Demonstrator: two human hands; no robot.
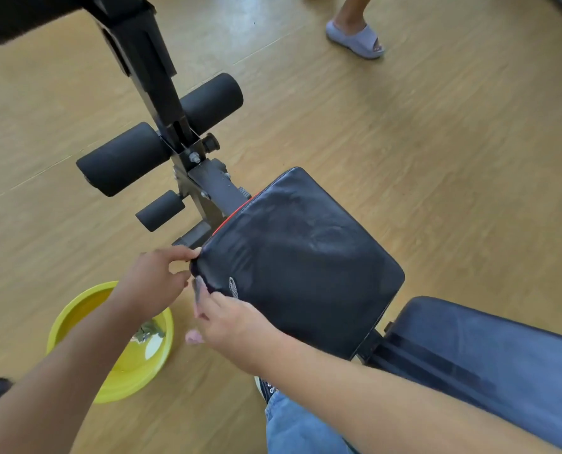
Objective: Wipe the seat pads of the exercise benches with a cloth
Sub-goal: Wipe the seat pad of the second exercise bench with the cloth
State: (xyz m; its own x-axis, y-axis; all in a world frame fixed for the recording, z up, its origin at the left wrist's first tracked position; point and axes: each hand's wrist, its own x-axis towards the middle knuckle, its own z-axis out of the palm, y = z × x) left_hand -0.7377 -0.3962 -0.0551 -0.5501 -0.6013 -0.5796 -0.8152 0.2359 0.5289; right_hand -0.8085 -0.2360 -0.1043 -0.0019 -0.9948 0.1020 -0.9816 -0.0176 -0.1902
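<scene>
1. Cloth (199, 291): a small grey piece shows at the near-left corner of the seat pad (299, 263), pinched between the two hands. Only a strip is visible; the rest is hidden or blurred. It appears thin and limp, so it will likely bunch and fold under pressure. Judgement: gather it into a flat wad under the palm rather than holding it by one edge.

2. Right hand (230, 322): fingers curled, its grip closed on the cloth at the pad's corner edge. The frame is motion-blurred here, so exact finger placement cannot be told.

3. Left hand (155, 280): thumb and fingers pinched at the same corner, touching the pad's edge just above the cloth. Whether this grip holds the cloth or only the pad's cover cannot be told.

4. Seat pad: dark, glossy padded cover with a red seam on its left edge, showing dull streaks on top. Judgement: the cover is soft, yielding and smooth, probably slippery when damp. The pad is fixed to the frame; press on it, do not lift it.

5. Back pad (489, 352): a second dark cushion adjoining the seat pad at lower right.

6. Foam rollers (125, 158): black cylinders on the bench frame, beyond the seat pad.

7. Yellow basin (76, 309): on the floor (437, 142) below the left forearm, near the bench; contents unclear.

8. A bystander's sandalled foot (355, 37) stands well apart, at top.
</scene>
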